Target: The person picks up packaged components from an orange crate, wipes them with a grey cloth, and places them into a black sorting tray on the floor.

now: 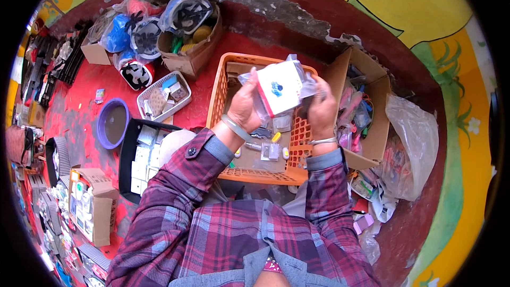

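Observation:
Both hands are raised over an orange plastic crate (219, 107) and hold one white packet in a clear plastic bag (280, 87). My left hand (244, 105) grips the packet's left side, with a bangle on the wrist. My right hand (321, 110) pinches the bag's right edge. The packet has a small blue mark on its white face. Several small packets and parts lie on cardboard in the crate's bottom (265, 151), below the hands.
An open cardboard box (372, 127) of small goods stands right of the crate, with a clear plastic bag (411, 143) beyond it. On the left are a black tray of white packets (141, 157), a purple bowl (111, 124), a grey basket (162, 95) and a box of bagged items (188, 32).

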### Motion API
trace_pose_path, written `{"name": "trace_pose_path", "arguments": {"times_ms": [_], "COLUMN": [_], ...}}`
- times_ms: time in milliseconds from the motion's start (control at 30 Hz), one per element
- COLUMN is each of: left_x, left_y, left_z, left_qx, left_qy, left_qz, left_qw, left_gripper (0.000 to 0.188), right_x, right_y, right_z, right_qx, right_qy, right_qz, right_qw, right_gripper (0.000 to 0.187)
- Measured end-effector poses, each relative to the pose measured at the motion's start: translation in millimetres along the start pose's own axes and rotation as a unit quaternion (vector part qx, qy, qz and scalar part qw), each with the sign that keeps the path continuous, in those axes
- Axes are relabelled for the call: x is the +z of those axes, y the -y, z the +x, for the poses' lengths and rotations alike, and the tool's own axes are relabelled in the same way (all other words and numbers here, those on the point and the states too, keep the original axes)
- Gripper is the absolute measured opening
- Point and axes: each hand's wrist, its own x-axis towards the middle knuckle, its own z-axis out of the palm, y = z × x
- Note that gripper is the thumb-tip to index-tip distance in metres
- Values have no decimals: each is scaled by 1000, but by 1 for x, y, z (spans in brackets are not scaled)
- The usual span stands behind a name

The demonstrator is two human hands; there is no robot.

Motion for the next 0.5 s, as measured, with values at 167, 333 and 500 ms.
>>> {"name": "trace_pose_path", "arguments": {"times_ms": [167,333,500], "left_x": [15,9,20], "left_y": [-22,-27,-31], "left_z": [-4,-9,-13], "left_qx": [55,57,13], "left_qy": [11,19,44], "left_qz": [-43,35,76], "left_qw": [998,998,996], "left_gripper": [58,56,60], "right_x": [-37,-42,-42], "right_y": [-67,-29,-24], "right_z": [37,17,12], "right_qx": [71,112,84], "right_qy": [-15,17,42], "right_qz": [534,700,722], "right_qw": [843,705,685], "right_gripper": [27,68,65]}}
